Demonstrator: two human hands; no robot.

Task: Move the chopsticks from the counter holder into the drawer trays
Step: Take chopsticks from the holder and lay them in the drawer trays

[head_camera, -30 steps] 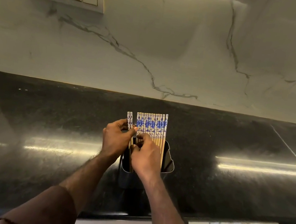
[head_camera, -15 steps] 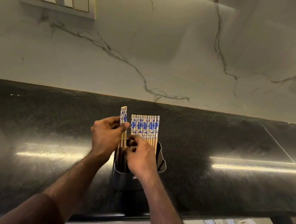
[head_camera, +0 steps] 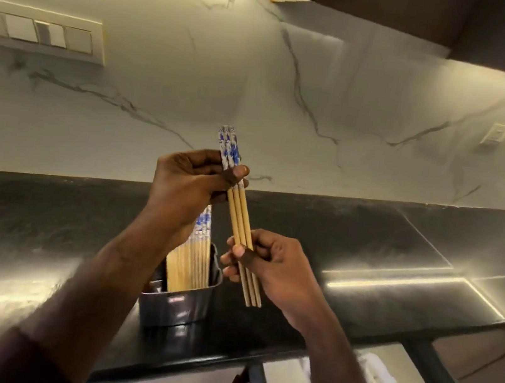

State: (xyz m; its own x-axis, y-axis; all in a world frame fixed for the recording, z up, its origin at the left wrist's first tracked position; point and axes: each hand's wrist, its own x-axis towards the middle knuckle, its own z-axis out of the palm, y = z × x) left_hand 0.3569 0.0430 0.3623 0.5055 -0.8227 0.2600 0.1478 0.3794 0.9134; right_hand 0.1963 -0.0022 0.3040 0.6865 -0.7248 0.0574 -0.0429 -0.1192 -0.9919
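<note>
Left hand [head_camera: 192,186] pinches the three chopsticks [head_camera: 240,219] up top, right hand [head_camera: 269,265] grips below, clear above the holder [head_camera: 175,306], though loose tips under that grip could fan and slip.

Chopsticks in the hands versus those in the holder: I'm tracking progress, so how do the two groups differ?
The held chopsticks are a small bunch, about three, clear of the holder; the chopsticks in the holder are a far larger row. The held ones tilt in the air, gripped near the top by the left hand and lower down by the right hand; the others stand untouched. Both groups share tan shafts and blue-and-white patterned tops.
</note>
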